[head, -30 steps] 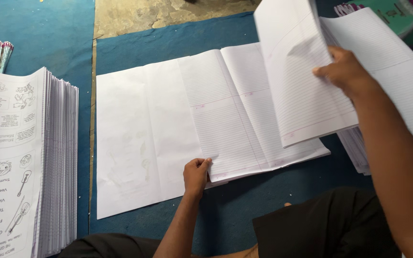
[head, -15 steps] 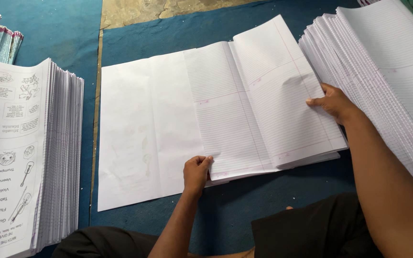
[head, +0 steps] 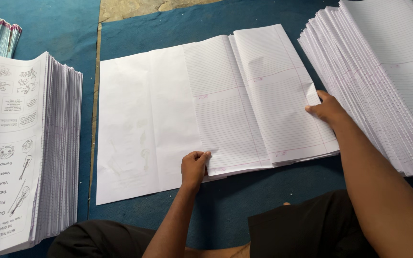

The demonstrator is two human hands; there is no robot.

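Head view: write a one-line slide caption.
Left hand and right hand press ruled sheets onto a blank cover sheet between two paper stacks.

Floor covered by blue carpet/mat [head: 273,210], worn and slightly dusty. Two pieces meet at a seam [head: 94,95] running roughly vertical in view, left of centre; the left piece looks a brighter teal, the right one darker. At top centre a patch of bare stone or concrete floor [head: 154,5], tan and mottled, shows beyond the mat edge. Light is soft, even, daylight-like, no hard shadows. No walls, furniture or windows in view.
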